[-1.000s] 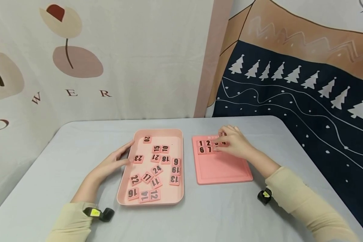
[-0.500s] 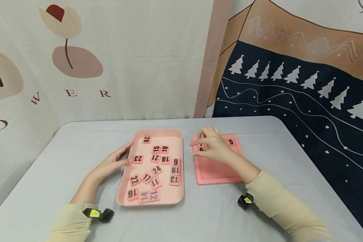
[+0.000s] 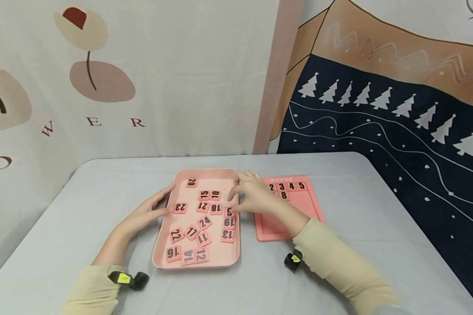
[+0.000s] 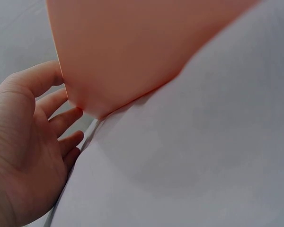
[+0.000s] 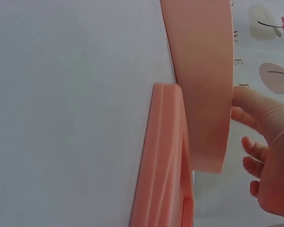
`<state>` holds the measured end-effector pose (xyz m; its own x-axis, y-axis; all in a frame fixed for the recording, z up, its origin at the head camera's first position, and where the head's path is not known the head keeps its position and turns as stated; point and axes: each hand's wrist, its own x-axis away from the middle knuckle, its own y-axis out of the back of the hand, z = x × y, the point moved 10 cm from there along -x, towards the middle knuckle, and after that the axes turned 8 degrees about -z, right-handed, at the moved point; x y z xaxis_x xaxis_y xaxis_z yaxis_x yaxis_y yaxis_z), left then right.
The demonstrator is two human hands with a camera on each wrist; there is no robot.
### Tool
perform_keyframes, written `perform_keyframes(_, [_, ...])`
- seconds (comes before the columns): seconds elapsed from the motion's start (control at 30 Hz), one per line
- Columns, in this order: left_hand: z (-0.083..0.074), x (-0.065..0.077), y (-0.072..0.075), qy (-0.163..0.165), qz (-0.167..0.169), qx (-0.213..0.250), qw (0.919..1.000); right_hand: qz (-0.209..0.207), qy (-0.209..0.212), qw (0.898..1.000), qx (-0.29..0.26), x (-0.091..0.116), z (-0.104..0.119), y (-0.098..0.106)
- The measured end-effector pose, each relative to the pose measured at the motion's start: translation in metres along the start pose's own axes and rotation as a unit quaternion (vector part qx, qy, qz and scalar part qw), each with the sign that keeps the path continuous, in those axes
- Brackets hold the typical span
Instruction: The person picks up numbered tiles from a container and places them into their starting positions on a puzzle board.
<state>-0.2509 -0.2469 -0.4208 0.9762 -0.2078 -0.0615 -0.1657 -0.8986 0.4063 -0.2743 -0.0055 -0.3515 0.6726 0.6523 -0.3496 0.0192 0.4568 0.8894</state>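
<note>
A pink tray [image 3: 222, 258] holds many loose number tiles, such as a 24 tile [image 3: 204, 222] and a 20 tile [image 3: 192, 183]. At its left side, the fingers of my left hand [image 3: 142, 215] touch the rim; the left wrist view shows this hand [image 4: 28, 137] beside the tray wall [image 4: 118, 52]. My right hand [image 3: 255, 197] reaches over the tray's right rim. Its fingertips hover at a tile marked 6 or 9 [image 3: 229, 213], partly covering it; contact is unclear. The right wrist view shows loosely bent fingers behind the tray wall [image 5: 206, 85].
A pink number board [image 3: 309, 205] lies right of the tray, with tiles 2 to 5 and 8 visible; my right hand and forearm hide part of it. Both rest on a grey cloth-covered table [image 3: 362, 197]. Printed curtains [image 3: 205, 87] hang behind.
My right hand has moved left from the board's tile rows to the tray's right edge, uncovering several board tiles. My left hand remains at the tray's left rim.
</note>
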Motion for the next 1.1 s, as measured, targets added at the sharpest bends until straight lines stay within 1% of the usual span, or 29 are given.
perform_keyframes(0.13, [0.0,0.0,0.0,0.001,0.0,-0.001,1.0,0.029,-0.026,0.999,0.005,-0.004,-0.001,-0.012])
perform_keyframes(0.33, [0.0,-0.001,-0.001,0.004,0.0,-0.003,1.0,0.059,-0.06,0.996,0.02,-0.007,-0.006,-0.025])
perform_keyframes(0.53, [0.001,-0.001,0.0,0.005,-0.002,-0.009,0.9999,0.081,-0.076,0.993,0.038,-0.009,-0.008,-0.03])
perform_keyframes(0.67, [0.0,-0.001,-0.001,0.003,0.001,-0.005,1.0,0.1,-0.091,0.99,0.046,-0.009,-0.01,-0.034])
perform_keyframes(0.87, [-0.001,-0.001,0.0,0.005,-0.001,-0.005,1.0,0.123,-0.099,0.985,0.065,-0.009,-0.01,-0.039])
perform_keyframes(1.1, [-0.003,-0.001,0.0,-0.004,0.001,-0.001,1.0,0.136,-0.113,0.983,0.059,-0.009,-0.008,-0.04])
